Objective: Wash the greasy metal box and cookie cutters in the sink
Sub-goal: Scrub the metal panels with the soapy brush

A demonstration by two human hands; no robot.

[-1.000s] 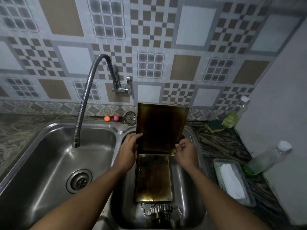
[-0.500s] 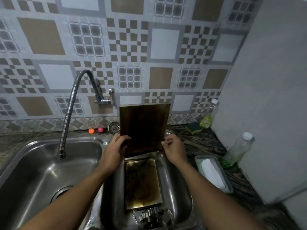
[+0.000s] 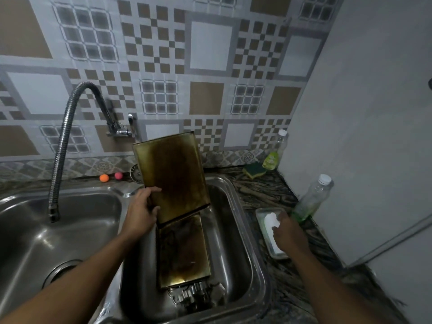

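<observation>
The greasy, brass-coloured hinged metal box [image 3: 183, 251] lies open in the small right basin [image 3: 233, 230] of a steel double sink. Its shallow base is flat on the basin floor, with its long axis running straight away from the person. Its lid [image 3: 173, 176] stands nearly upright at the far end, leaning a little to the left. The left hand [image 3: 142, 213] grips the lid's left edge low down, near the hinge, with fingers curled round the rim and the thumb on the dark, stained inner face.

A cluster of small silvery metal cookie cutters [image 3: 196, 296] sits at the near end of the same basin, just beside the base's near edge.

The right hand [image 3: 288, 232] is away from the box, out over the counter to the right of the sink. It hangs above a shallow pale tray [image 3: 263, 226] holding a white block [image 3: 270, 218], probably soap. Its fingertips point down onto the block, but blur hides whether they pinch it or only touch.

So the box lies to the left of the right hand, across the basin rim, and the left hand is the nearer one and already steadies it. Whatever the right hand fetches will likely have to come leftward to the propped-open inner faces.

A flexible steel hose tap [image 3: 62, 148] hangs over the large left basin [image 3: 70, 230], well apart from the box.
</observation>
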